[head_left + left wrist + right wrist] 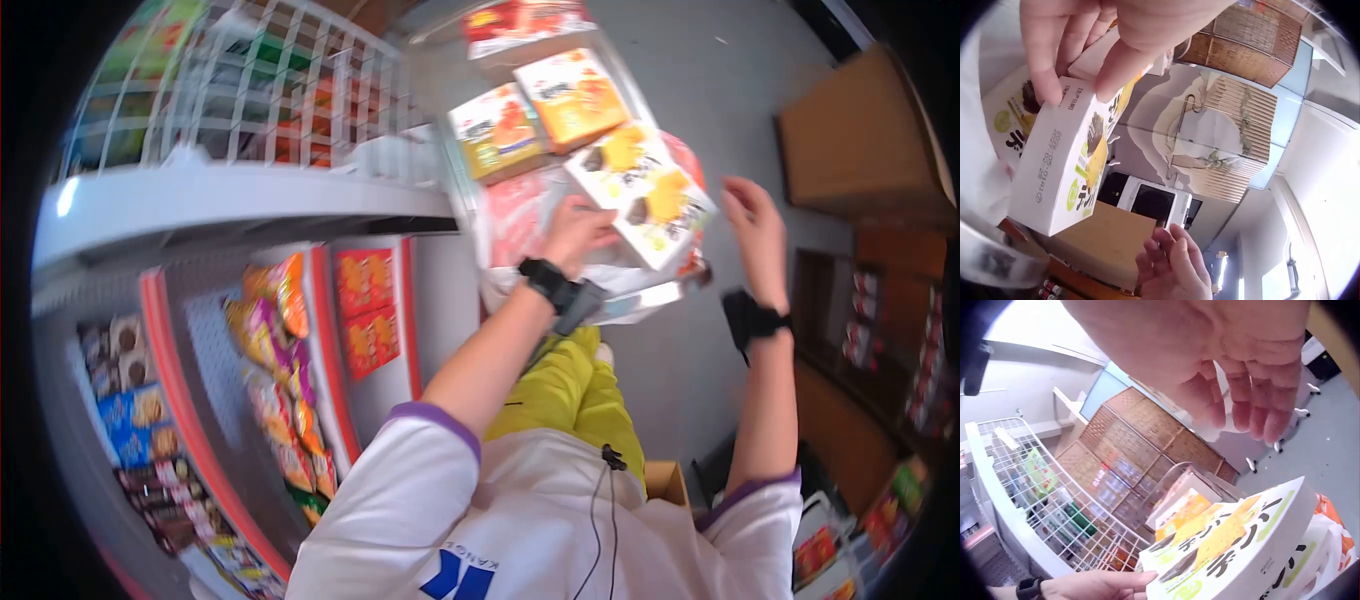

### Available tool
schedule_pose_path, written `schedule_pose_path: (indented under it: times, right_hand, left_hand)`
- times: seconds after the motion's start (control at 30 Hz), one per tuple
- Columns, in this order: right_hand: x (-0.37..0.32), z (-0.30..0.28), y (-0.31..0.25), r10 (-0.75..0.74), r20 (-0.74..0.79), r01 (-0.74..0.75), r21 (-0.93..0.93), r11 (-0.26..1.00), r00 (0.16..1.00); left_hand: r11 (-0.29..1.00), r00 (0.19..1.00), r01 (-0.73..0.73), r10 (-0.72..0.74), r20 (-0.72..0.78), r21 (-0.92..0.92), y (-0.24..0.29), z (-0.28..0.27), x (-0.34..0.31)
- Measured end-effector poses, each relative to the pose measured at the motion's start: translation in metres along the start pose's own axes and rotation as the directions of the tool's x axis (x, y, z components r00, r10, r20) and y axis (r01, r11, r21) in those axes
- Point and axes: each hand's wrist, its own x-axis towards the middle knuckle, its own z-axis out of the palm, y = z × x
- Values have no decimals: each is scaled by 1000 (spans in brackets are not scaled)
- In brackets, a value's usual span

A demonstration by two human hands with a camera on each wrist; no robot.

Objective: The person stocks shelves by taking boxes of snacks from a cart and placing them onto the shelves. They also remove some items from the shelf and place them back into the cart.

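My left hand (580, 235) pinches a white snack box (665, 215) by one end, over a cart (640, 90) of goods. In the left wrist view, thumb and fingers of that hand grip the end of the box (1054, 162), which has a printed date on its side and yellow biscuit pictures on its front. A similar white box (620, 160) lies right beside it. To the right, apart from the boxes, my right hand (757, 225) is raised; in the right wrist view its fingers (1260, 400) hang loosely bent, holding nothing.
Two orange-and-white boxes (575, 95) and a red box (525, 25) lie farther up the cart. At left stand a white wire basket (300, 90) and shelves with snack bags (280, 370). A cardboard carton (850, 140) is at right.
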Motion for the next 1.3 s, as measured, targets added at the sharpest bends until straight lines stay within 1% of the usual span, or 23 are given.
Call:
schedule_pose_path:
  times: [0.07,0.2,0.23,0.27,0.33,0.4,0.47,0.53,0.57,0.6,0.63,0.7,0.8,0.83,0.87,0.9,0.93,1.0,1.03,1.07,1.13,1.23,1.3]
  right_hand:
    - [-27,-5,-35,66,-87,-56,113,992,994]
    - [-87,-14,-53,-4,-25,8,193,981,1000]
    - [-102,-11,-58,-4,0,4,213,977,1000]
    - [-117,-10,-53,14,44,-22,188,982,999]
    - [-135,-8,-64,-52,123,37,121,992,991]
    - [-141,-9,-72,-110,158,98,78,992,981]
    - [-142,-1,-74,-327,125,335,-52,941,937]
    - [-138,5,-81,-343,134,350,-30,936,930]
    - [-135,11,-87,-398,149,412,-74,908,905]
    - [-134,19,-91,-447,168,468,-114,877,879]
    - [-132,30,-93,-455,185,477,-100,873,871]
    - [-130,56,-93,-531,252,563,-71,824,809]
    - [-128,100,-81,-563,350,627,-100,772,749]
    - [-130,113,-78,-566,362,633,-94,769,741]
    - [-132,125,-75,-510,382,581,-92,809,770]
    - [-135,135,-71,-452,402,526,-93,845,796]
    - [-137,144,-64,-453,414,530,-89,843,790]
    - [-139,158,-52,-417,474,621,-454,639,776]
    - [-143,163,-49,-487,394,626,-477,617,780]
    - [-144,166,-46,-481,400,626,-473,620,780]
    - [-146,166,-47,-492,351,602,-521,605,797]
    - [-145,170,-39,-554,318,631,-515,581,770]
    - [-143,172,-30,-576,301,640,-495,588,760]
  left_hand:
    - [995,995,-92,93,-31,43,8,8,-17]
    - [958,962,-272,273,3,87,24,16,-47]
    - [926,930,-368,368,20,86,27,16,-55]
    - [925,929,-370,370,18,84,25,16,-64]
    - [846,847,-532,531,21,32,35,11,-95]
    - [795,799,-597,602,-16,107,35,-2,-128]
    - [726,721,-672,687,-91,145,22,-24,-161]
    - [707,683,-672,707,-186,219,0,-51,-196]
    - [727,694,-637,685,-220,256,-6,-61,-223]
    - [711,650,-610,701,-292,349,-21,-75,-242]
    - [708,641,-588,703,-307,392,-35,-92,-262]
    - [730,600,-549,683,-416,407,-75,-127,-296]
    - [776,512,-445,630,-584,447,-140,-182,-343]
    - [781,463,-418,622,-632,464,-155,-193,-357]
    - [823,447,-335,567,-692,458,-166,-200,-372]
    - [830,410,-301,558,-722,470,-184,-214,-384]
    - [835,372,-267,549,-749,481,-203,-230,-393]
    - [853,340,-210,521,-782,477,-224,-250,-409]
    - [864,318,-157,502,-804,478,-232,-260,-413]
    - [867,317,-148,497,-808,475,-240,-272,-413]
    - [874,260,-138,485,-835,465,-255,-295,-412]
    - [884,244,-95,466,-851,457,-267,-332,-399]
    - [863,211,-143,504,-837,484,-272,-355,-386]
